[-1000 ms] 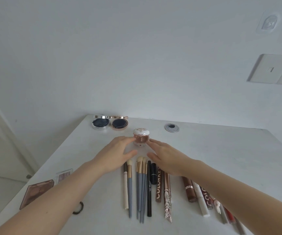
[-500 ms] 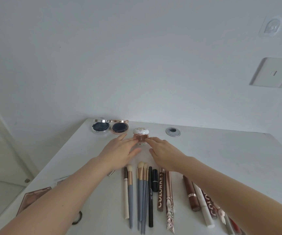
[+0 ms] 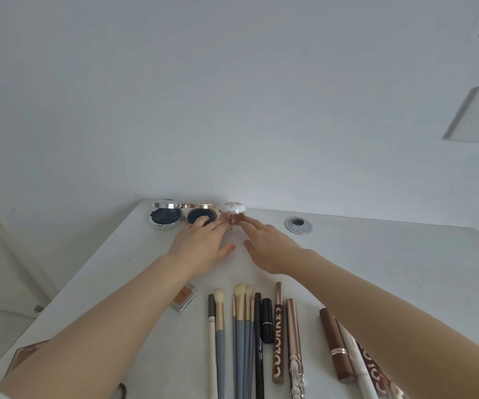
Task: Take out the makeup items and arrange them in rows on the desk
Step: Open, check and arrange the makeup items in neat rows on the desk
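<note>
A small round pink jar with a white ornate lid [image 3: 232,211] stands at the far edge of the white desk [image 3: 376,269], right of two open round compacts [image 3: 167,218] [image 3: 201,216]. My left hand [image 3: 203,243] and my right hand [image 3: 267,243] reach out with straight fingers, their fingertips touching the jar's two sides. A row of brushes [image 3: 242,326], pencils and lip tubes [image 3: 279,335] lies near me. A small square blush pan [image 3: 183,298] lies beside my left forearm.
A round cable grommet [image 3: 298,225] sits in the desk right of the jar. A brown palette [image 3: 22,355] lies at the near left edge, partly hidden by my arm. The wall stands directly behind the compacts.
Both hands have pushed the jar away from me, from mid-desk to the back edge beside the compacts. The blush pan has come into view beside my left arm.
</note>
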